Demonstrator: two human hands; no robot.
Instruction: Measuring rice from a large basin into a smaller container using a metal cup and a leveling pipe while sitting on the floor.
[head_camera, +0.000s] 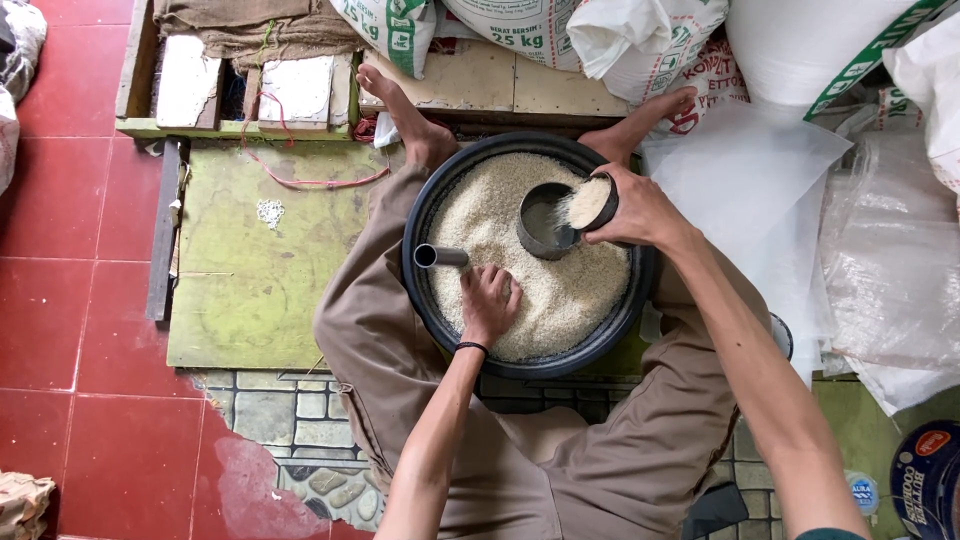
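Left hand (488, 300) flat, fingers spread in rice (560, 290), basin (425, 300). Right hand (640, 210) clamped on small cup (592, 203), tilted over pot (545, 222).

The basin (425, 215) was black plastic with a dull sheen on its rim, and the rice (560, 290) in it lay matt, pale and grainy. A small scoop (588, 203) in the right hand (635, 210) looked dark and smooth; the cup (540, 222) beneath it was grey metal, faintly shiny inside. A metal tube (440, 256) near the left hand (488, 300) gleamed softly. The board (250, 270) was worn green-painted wood, scuffed. The floor (70, 330) had glossy red tiles. The sacks (520, 25) were woven plastic, the trousers (370, 350) matt brown cloth
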